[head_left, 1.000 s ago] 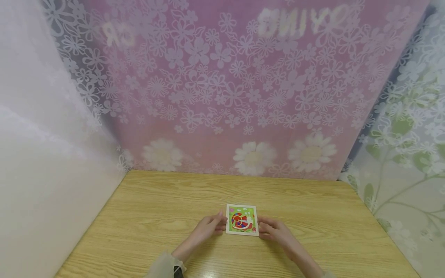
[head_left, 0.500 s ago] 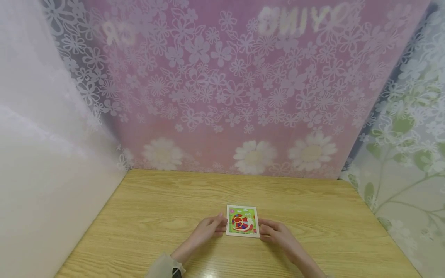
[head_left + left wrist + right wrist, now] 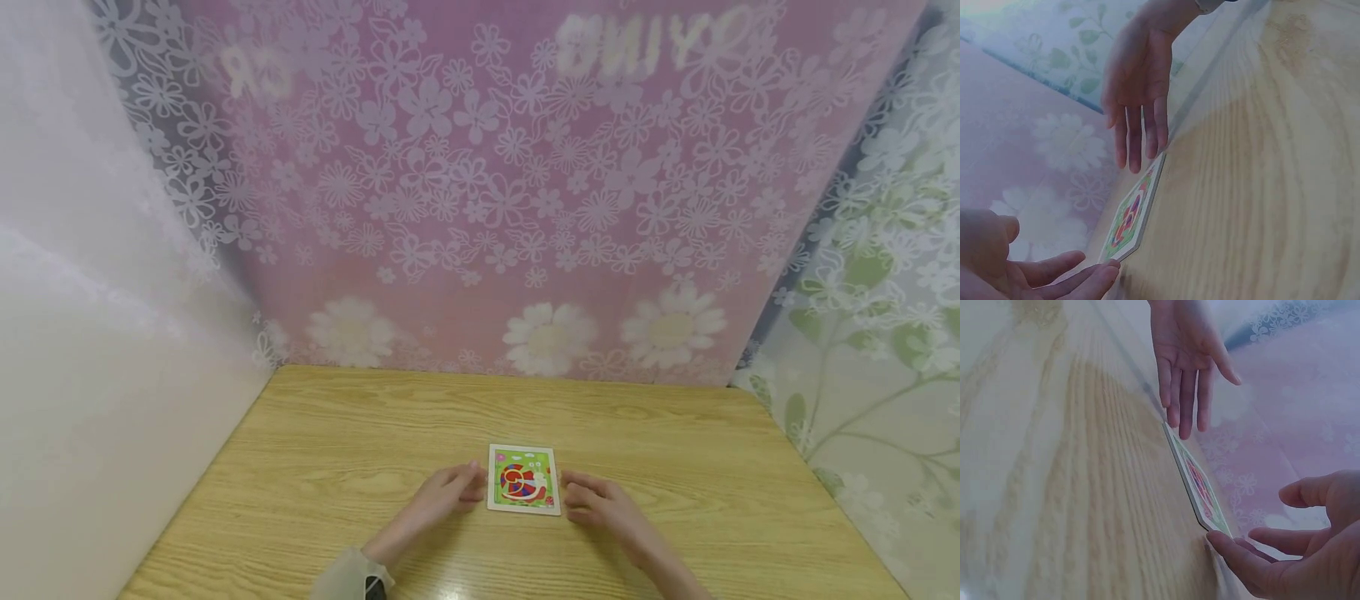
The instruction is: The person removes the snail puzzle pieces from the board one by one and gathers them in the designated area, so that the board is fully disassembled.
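Note:
A square snail picture puzzle [image 3: 522, 482] with a pale frame lies flat on the wooden table. Its board shows a red, blue and white snail on green. To its left is my left hand [image 3: 448, 492], fingers fairly straight and a little off the frame's edge. My right hand [image 3: 606, 507] stands at the opposite edge, with a narrow gap to the frame. From the left wrist view, both hands face the puzzle [image 3: 1127, 215] with extended fingers. The right wrist view has the puzzle [image 3: 1196, 484] between the fingertips, neither hand gripping it.
The wood-grain table [image 3: 375, 417] reaches back to a pink flowered curtain [image 3: 480, 208]. A white wall-like sheet [image 3: 112, 333] borders the left side. On the right hangs a leaf-patterned curtain [image 3: 885, 375].
The puzzle has slid slightly toward me. Both hands, earlier touching its side edges, have drawn slightly apart from it.

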Tool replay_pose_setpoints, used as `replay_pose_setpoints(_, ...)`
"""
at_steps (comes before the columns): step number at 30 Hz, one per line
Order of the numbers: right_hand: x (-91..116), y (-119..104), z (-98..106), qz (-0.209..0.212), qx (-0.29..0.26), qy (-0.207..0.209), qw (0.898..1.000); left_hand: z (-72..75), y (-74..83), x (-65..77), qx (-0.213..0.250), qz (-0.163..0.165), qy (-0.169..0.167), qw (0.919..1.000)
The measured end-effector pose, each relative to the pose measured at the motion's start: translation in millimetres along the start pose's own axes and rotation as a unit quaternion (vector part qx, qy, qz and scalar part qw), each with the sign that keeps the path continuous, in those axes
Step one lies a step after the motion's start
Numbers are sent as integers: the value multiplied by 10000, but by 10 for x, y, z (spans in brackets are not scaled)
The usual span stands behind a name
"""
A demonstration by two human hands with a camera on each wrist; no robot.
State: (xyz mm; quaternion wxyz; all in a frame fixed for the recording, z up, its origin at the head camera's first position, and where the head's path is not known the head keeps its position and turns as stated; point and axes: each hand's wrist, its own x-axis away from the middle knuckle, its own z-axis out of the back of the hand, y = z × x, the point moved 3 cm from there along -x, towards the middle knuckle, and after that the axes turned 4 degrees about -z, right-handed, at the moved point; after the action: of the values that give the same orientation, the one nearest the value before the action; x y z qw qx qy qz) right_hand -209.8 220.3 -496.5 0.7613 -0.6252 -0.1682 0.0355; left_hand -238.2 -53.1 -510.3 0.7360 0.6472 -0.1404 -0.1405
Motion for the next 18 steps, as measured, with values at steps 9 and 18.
replay_pose_setpoints(9, -16, -96, 132, 64, 364, 154, 9992, 190, 102, -70, 4, -184, -53, 9998)
replay_pose_setpoints(18, -97, -152, 146, 703, 1528, 951, 9812, 283, 213, -161, -206, -727, 17, 9971)
